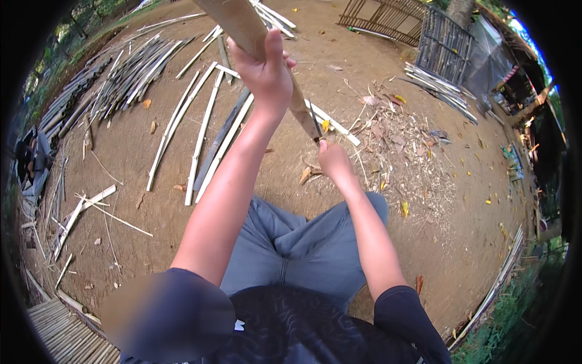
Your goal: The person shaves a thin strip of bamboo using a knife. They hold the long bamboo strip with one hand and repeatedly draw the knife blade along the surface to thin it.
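My left hand (267, 79) grips a thick, pale brown bamboo pole (236, 24), thumb up along its side. The pole slants from the top edge down toward my right knee, its lower end close to my right hand (337, 164). That hand is closed round the handle of a knife, mostly hidden by the fingers. The knife's thin dark blade (313, 118) points up beside the pole's lower end; whether it touches the pole I cannot tell.
Split bamboo strips (206, 127) lie on the dirt ahead to the left, with a large pile of bamboo (130, 76) beyond. Shavings and leaves (418, 158) cover the ground at right. Bamboo panels (445, 45) stand at the far right, and a slatted bamboo surface (66, 330) lies near left.
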Available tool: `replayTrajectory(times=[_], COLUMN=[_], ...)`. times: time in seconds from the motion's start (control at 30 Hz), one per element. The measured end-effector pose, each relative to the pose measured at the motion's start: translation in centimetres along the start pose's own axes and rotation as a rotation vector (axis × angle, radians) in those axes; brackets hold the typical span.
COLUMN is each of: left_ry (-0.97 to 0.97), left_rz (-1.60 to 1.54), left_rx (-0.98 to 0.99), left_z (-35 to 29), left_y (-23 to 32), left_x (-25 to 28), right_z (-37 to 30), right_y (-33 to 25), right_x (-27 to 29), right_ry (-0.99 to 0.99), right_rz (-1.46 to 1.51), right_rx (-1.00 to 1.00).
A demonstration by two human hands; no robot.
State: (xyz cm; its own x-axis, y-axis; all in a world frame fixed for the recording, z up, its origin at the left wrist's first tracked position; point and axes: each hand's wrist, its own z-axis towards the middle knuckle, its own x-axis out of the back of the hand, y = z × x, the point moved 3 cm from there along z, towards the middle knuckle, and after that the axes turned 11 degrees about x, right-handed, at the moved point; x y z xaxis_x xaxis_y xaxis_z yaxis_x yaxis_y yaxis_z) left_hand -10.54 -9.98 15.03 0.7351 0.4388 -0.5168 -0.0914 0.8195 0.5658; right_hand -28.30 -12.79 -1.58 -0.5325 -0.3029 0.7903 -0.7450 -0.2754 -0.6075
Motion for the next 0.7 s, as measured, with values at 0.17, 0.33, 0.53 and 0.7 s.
replayTrajectory(times=[0.17,0.33,0.53,0.7], left_ry=[0.007,-0.011,0.024,0.125], left_rz=[0.105,0.09,0.142,0.262], left_rx=[-0.051,-0.045,-0.017,0.029], left_z=[0.1,0.4,1.4,1.9], left_y=[0.0,-0.1,0.0,-0.4], left_x=[0.3,0.6,1.1,1.4], right_z=[1.5,3.8,5.1,6.0], right_y=[1.1,3.3,6.3,8.4], right_x=[-1.5,-3.0,-5.2,-6.9], right_ry=[0.01,0.07,0.096,-0.069], right_rz=[0.027,0.05,0.045,0.025], right_rx=[0.109,0.127,0.108,-0.007])
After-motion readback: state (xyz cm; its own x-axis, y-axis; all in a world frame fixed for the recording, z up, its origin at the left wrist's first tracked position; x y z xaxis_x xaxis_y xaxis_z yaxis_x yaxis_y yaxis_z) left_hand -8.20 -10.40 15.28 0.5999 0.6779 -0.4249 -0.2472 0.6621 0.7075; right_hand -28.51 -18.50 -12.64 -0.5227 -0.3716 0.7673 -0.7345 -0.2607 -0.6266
